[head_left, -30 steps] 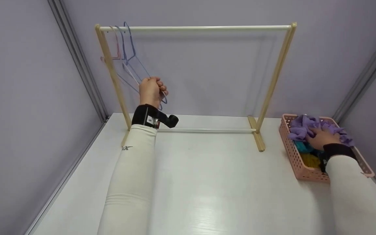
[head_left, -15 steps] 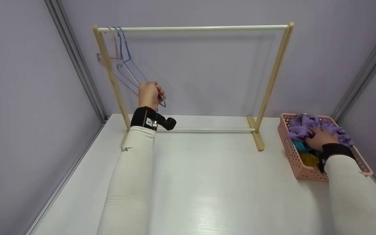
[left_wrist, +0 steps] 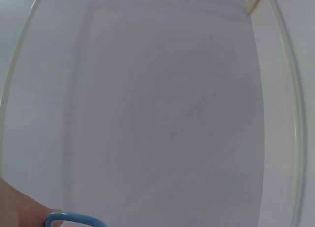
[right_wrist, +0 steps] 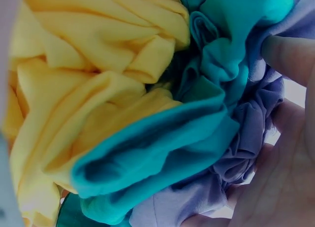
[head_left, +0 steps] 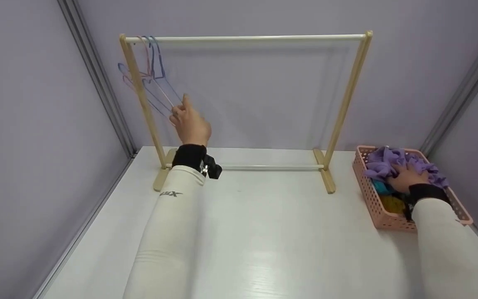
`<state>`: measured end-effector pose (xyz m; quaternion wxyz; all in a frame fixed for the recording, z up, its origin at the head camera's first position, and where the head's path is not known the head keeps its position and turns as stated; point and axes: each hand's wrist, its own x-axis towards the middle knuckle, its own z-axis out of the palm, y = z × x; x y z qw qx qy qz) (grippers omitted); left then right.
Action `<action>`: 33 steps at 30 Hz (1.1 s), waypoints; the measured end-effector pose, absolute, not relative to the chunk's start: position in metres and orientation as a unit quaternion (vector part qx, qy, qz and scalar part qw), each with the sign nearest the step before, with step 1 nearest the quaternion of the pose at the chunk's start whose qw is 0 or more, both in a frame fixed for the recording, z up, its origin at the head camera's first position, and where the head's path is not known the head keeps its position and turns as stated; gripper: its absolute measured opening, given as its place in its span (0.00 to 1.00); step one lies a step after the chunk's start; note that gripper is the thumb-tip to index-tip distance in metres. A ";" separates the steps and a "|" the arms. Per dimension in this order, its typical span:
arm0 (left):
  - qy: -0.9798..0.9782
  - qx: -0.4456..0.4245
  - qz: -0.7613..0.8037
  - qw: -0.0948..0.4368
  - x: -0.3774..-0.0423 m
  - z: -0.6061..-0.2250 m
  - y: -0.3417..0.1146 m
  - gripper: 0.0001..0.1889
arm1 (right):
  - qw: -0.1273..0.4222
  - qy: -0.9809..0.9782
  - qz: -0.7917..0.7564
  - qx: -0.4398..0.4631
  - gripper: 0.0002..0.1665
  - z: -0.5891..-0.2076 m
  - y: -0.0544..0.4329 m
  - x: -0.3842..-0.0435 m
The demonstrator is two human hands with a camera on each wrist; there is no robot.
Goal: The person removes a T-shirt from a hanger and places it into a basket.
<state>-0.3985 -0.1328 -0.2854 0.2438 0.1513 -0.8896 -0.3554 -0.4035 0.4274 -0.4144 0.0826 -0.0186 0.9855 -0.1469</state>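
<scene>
Several thin clothes hangers (head_left: 161,66), pink and blue, hang by their hooks at the left end of the rack. My left hand (head_left: 191,126) holds their lower right ends, the fingers curled toward the left and one digit pointing up. In the left wrist view a blue hanger corner (left_wrist: 74,218) pokes out beside the hand. Over at the right, my right hand (head_left: 409,178) grips a purple cloth (head_left: 382,162) on top of the pile in the pink basket (head_left: 367,199). Its thumb (right_wrist: 290,54) and fingers reach round the purple fabric in the right wrist view.
A rack with a white top bar (head_left: 247,38) and wooden legs (head_left: 349,97) stands on the white table (head_left: 239,232). Teal cloth (right_wrist: 157,148) and yellow cloth (right_wrist: 88,99) lie beside the purple one in the basket. Pale walls enclose the back and sides.
My left hand has turned over, fingers now to the left instead of the right. The hangers' lower ends have swung a little left. The right hand stays on the purple cloth.
</scene>
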 end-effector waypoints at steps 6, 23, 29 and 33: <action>-0.888 0.140 -0.324 0.295 -0.397 -0.297 -0.136 0.40 | 0.083 0.985 -0.152 -0.018 0.44 -0.415 0.427 -0.404; -0.880 0.086 -0.375 0.278 -0.385 -0.344 -0.158 0.65 | 0.075 0.982 -0.175 -0.016 0.45 -0.414 0.428 -0.404; -0.896 0.063 -0.368 0.241 -0.375 -0.377 -0.166 0.69 | 0.070 0.980 -0.184 -0.002 0.48 -0.408 0.423 -0.404; -0.906 0.071 -0.373 0.188 -0.369 -0.402 -0.171 0.68 | 0.060 0.974 -0.215 0.050 0.52 -0.397 0.399 -0.398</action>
